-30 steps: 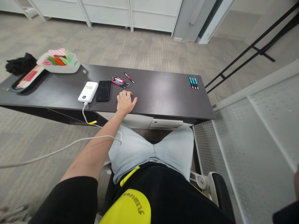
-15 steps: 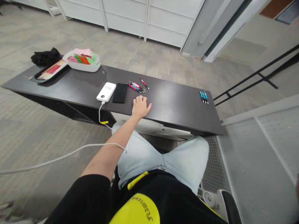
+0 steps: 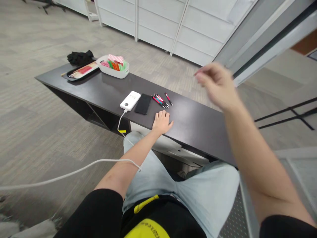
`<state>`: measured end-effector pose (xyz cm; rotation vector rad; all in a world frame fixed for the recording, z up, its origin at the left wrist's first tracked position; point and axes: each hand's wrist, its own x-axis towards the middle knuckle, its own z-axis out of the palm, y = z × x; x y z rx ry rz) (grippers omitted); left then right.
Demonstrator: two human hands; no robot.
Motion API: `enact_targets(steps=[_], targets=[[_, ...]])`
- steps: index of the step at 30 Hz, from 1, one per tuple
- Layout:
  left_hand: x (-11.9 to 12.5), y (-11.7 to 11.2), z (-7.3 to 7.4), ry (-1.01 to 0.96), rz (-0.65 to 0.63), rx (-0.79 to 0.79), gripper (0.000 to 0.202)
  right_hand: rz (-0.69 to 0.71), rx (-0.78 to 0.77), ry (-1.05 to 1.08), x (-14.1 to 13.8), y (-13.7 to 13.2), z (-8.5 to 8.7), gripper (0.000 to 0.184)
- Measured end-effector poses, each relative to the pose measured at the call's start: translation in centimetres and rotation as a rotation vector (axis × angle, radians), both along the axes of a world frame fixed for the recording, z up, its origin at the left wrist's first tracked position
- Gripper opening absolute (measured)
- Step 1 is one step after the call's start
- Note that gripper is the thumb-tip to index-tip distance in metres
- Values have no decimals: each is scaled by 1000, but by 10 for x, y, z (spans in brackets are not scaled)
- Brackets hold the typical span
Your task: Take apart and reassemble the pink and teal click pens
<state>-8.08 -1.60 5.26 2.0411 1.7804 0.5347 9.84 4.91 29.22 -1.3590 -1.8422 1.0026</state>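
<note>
My left hand (image 3: 162, 122) lies flat at the near edge of the dark table (image 3: 195, 127), fingers stretched and nothing in it. Just beyond its fingertips is a small bunch of pens (image 3: 160, 100), mostly red and black with a teal one among them. A single red pen (image 3: 168, 99) lies apart to their right. My right hand (image 3: 218, 84) is raised over the table's far right side, somewhat blurred. Its fingers are curled with the thumb close to the index fingertip, and I see nothing between them. The right forearm covers the table's right end.
Left of the pens lie a black phone (image 3: 143, 104) and a white power bank (image 3: 130, 100) with a white cable (image 3: 99, 161) crossing my left arm. Farther left are a white basket (image 3: 116, 72) of colourful items, a black tray (image 3: 74, 80) and black cloth (image 3: 80, 58).
My right hand and forearm have come into view from the right, raised over the table. The teal pens at the right end are now hidden. The view has shifted; my left hand stays put.
</note>
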Motion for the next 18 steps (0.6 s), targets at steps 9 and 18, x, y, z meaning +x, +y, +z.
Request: enact_targets(steps=[9, 18], targets=[[-1, 0, -6, 14, 43, -2, 42, 157, 91, -670, -84, 100, -188, 30], [-3, -1, -7, 75, 71, -3, 43, 215, 45, -799, -107, 97, -183, 27]])
